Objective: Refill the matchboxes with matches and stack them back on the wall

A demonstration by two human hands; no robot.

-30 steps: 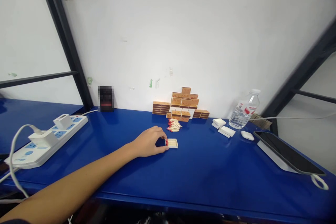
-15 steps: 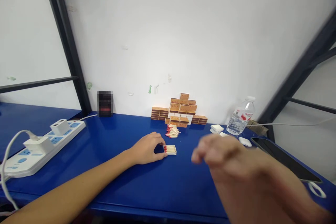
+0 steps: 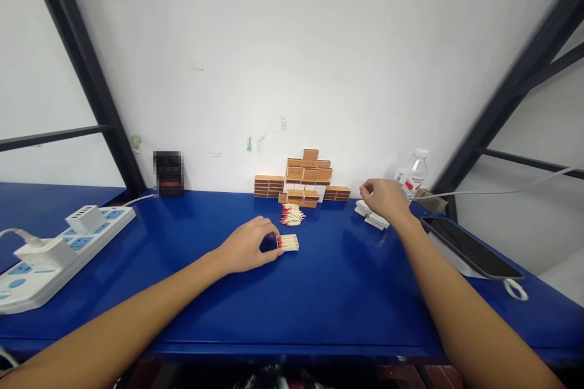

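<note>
My left hand (image 3: 250, 245) rests on the blue table, thumb and fingers closed about the left end of a white matchbox tray (image 3: 292, 247). Red-tipped matches lie side by side in that tray. Just behind it is a loose pile of matches (image 3: 292, 215). Over at the back right, my right hand (image 3: 384, 197) hovers by some small white trays (image 3: 376, 221), fingers curled together; whether anything is between them is hidden. Stacked matchboxes (image 3: 303, 174), brown and orange, stand against the wall.
A water bottle (image 3: 418, 171) stands behind my right hand. A dark tablet or phone (image 3: 469, 246) lies at the right. On the left are a white power strip (image 3: 98, 231) with chargers and a blurred black box (image 3: 169, 174). Dark metal posts (image 3: 77, 48) flank the table.
My right hand has moved from near the camera out to the white trays at the back right. My left hand stays at the matchbox tray. The view has shifted slightly.
</note>
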